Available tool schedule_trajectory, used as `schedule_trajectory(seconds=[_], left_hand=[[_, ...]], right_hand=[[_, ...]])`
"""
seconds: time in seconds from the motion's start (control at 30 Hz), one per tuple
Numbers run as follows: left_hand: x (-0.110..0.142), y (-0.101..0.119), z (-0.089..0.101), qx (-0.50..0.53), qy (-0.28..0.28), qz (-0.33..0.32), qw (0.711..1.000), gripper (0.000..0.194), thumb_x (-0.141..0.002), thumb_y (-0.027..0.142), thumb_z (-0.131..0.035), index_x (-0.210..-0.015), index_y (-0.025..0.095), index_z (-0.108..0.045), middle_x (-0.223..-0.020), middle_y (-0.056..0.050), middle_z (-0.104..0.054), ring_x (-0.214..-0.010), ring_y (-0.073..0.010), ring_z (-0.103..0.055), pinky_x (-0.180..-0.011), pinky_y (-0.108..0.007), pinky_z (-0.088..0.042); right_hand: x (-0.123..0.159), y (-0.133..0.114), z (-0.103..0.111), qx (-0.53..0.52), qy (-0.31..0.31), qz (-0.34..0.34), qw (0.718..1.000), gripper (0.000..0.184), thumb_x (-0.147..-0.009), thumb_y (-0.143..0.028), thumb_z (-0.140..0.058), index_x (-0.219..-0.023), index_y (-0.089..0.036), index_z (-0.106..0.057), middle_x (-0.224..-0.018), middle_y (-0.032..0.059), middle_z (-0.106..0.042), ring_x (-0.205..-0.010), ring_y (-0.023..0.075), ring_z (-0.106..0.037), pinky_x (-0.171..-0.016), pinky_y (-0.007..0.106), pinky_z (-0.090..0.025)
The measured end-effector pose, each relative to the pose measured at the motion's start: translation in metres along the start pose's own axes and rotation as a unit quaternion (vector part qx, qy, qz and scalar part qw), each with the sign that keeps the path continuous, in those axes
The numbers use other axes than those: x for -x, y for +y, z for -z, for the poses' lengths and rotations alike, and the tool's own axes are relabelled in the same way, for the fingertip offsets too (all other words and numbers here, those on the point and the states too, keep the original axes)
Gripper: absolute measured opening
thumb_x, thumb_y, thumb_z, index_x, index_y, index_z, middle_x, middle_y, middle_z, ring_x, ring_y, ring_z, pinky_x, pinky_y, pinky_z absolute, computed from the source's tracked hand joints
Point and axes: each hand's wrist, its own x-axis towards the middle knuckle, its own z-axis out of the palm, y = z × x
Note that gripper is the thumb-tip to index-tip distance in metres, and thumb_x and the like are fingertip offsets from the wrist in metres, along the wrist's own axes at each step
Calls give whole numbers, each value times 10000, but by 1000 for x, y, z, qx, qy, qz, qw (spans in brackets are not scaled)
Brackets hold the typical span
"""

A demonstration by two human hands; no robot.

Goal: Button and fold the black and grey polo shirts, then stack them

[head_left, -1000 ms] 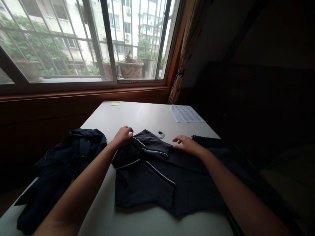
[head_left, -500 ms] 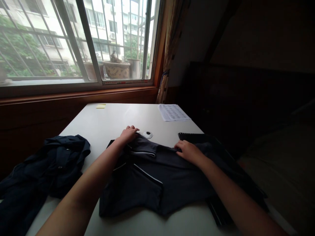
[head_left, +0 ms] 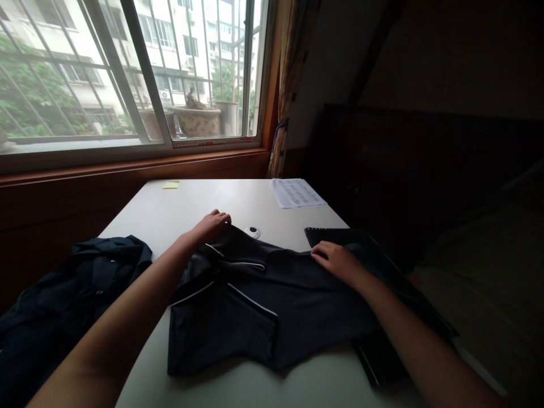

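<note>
A dark navy shirt with white piping lies spread on the white table, its near sleeve reaching toward me on the left. My left hand has its fingers closed on the shirt's far left part, which is lifted a little. At the far edge of the shirt's body, my right hand has its thumb and fingers pinched on the cloth. Part of the shirt's right end is hidden behind my right forearm.
Another dark garment lies crumpled at the left. A black spiral-bound item sits partly under the shirt. Farther back are printed sheets, a yellow sticky note and a round white cable grommet. A barred window stands behind the table.
My left hand has moved left and slightly away, drawing the far left part of the shirt outward. My right hand has shifted slightly right along the far edge. The view has turned slightly.
</note>
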Motion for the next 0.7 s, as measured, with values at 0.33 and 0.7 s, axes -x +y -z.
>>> schedule_trajectory(seconds=[0.33,0.7], left_hand=[[17,22,37,28,9,-18,999,216,-926,332,-502,-1049,267,-667,-1000,-51,-671,-947,-235,-609,-911,-320,-452],[37,36,59,34,60,-75,995,250,-971,297,-470,-1076,232,-686,-1066,-76,-696,-1006,-232,-618,-967,-361,-463]], right_hand=[[-36,-56,-6,-133,-5,43,990,259,-903,-404,-633,-1061,-212,-705,-1045,73,-695,-894,197,-663,-816,314,-520],[-82,-105,-18,-88,-2,80,993,96,-838,-209,-667,-913,-228,-724,-922,37,-688,-837,190,-621,-775,291,-468]])
